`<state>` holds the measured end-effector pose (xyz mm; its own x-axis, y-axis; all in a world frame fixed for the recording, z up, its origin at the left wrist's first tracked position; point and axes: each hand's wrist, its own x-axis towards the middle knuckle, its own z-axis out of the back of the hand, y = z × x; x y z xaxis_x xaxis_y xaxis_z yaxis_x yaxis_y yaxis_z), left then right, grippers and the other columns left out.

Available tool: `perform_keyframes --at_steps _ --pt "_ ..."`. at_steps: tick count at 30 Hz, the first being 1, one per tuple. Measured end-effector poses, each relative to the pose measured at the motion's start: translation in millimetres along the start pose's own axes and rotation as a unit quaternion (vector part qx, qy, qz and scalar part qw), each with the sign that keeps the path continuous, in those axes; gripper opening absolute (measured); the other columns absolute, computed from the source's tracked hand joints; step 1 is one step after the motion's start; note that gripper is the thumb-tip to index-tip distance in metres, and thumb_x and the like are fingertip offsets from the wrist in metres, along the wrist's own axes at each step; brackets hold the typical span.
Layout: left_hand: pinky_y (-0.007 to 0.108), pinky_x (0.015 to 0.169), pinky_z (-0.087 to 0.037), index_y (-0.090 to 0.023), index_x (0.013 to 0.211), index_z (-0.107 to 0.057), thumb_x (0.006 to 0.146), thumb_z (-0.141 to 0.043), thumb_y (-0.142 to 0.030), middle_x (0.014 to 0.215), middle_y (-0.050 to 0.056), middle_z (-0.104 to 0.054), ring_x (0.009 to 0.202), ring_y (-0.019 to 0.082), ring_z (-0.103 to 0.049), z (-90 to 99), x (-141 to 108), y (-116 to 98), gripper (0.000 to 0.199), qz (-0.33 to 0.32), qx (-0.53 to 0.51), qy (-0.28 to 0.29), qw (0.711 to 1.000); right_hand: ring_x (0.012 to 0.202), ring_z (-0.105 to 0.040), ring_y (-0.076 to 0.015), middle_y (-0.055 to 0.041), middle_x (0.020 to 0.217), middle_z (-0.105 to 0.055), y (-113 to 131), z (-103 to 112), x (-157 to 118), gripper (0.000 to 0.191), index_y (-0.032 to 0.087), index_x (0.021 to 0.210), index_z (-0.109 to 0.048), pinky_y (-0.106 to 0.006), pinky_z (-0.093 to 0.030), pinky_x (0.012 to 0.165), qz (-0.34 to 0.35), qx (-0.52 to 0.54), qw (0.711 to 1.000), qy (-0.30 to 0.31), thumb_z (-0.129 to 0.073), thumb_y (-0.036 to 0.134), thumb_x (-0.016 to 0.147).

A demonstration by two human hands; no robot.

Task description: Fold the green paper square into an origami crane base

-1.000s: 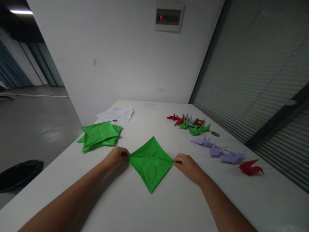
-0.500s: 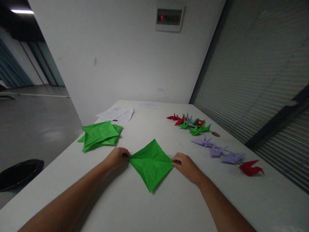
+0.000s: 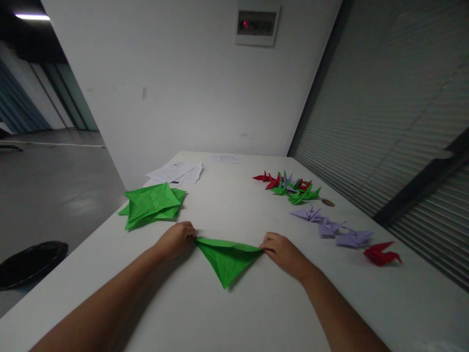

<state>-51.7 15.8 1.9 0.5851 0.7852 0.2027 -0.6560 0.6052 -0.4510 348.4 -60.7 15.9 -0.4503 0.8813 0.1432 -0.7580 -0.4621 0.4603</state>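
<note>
A green sheet of origami paper (image 3: pixel 227 259) is folded over into a triangle, its long edge away from me and its point facing me. My left hand (image 3: pixel 179 238) pinches the left corner, and my right hand (image 3: pixel 279 249) pinches the right corner. Between them the far edge is stretched nearly straight. Creases run across the paper. Beyond my left hand lies a stack of creased green sheets (image 3: pixel 152 204). To the right of my right hand sit several folded purple cranes (image 3: pixel 353 238) and a red crane (image 3: pixel 383 254).
A cluster of red, green and purple cranes (image 3: pixel 293 188) lies at the back right, near a round brown spot (image 3: pixel 328 202). White printed papers (image 3: pixel 176 172) rest at the back left of the white table (image 3: pixel 227 327). A black bin (image 3: pixel 32 261) stands on the floor at left.
The green sheet was spread as a diamond; its far corner has now come down toward me, making a triangle. Both hands keep their corners and have barely moved.
</note>
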Motion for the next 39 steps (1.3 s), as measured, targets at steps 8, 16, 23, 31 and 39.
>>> perform_keyframes --at_steps 8,16,23,31,39 --pt "0.028 0.080 -0.047 -0.018 0.084 -0.078 0.077 -0.054 -0.001 0.091 0.008 -0.070 0.085 0.021 -0.065 1.4 -1 -2 0.031 0.002 0.008 0.009 1.000 0.083 -0.056 -0.0185 -0.0028 0.090 -0.059 1 -5 0 0.038 0.031 0.122 -0.077 -0.026 -0.039 0.075 0.011 -0.022 0.999 0.029 -0.053 0.015 0.099" --pt "0.032 0.085 -0.051 -0.017 0.088 -0.079 0.078 -0.049 0.002 0.098 0.011 -0.071 0.089 0.023 -0.066 1.7 -1 -13 0.038 0.025 0.043 -0.031 0.998 0.079 -0.052 -0.0181 -0.0024 0.087 -0.059 4 -11 -1 0.019 0.024 0.098 -0.076 -0.026 -0.036 0.072 -0.031 0.000 0.999 0.016 -0.058 0.027 0.100" --pt "0.042 0.106 -0.052 -0.021 0.126 -0.071 0.097 -0.048 -0.014 0.132 0.013 -0.069 0.123 0.027 -0.062 -7.8 -12 -100 0.038 -0.153 0.014 -0.041 0.987 0.068 -0.050 -0.0165 -0.0006 0.078 -0.058 22 -6 1 0.030 0.021 0.082 -0.062 -0.027 -0.031 0.064 -0.105 -0.004 0.994 0.001 -0.061 0.046 0.099" --pt "0.055 0.121 -0.037 -0.013 0.151 -0.050 0.095 -0.064 -0.040 0.161 0.023 -0.042 0.148 0.039 -0.042 -44.1 -12 -94 0.064 -0.153 0.098 0.107 0.978 0.075 -0.052 -0.0179 -0.0051 0.086 -0.064 28 -1 -3 0.015 0.020 0.092 -0.073 -0.027 -0.040 0.071 -0.056 -0.045 0.997 0.015 -0.062 0.029 0.097" --pt "0.068 0.122 -0.025 -0.018 0.158 -0.038 0.098 -0.056 -0.040 0.168 0.019 -0.031 0.155 0.040 -0.028 -45.5 -15 -96 0.066 -0.122 0.121 0.130 0.977 0.101 -0.060 -0.0259 -0.0112 0.100 -0.068 30 -9 6 0.028 0.016 0.098 -0.078 -0.040 -0.053 0.092 0.077 -0.131 0.985 -0.077 -0.053 0.005 0.092"
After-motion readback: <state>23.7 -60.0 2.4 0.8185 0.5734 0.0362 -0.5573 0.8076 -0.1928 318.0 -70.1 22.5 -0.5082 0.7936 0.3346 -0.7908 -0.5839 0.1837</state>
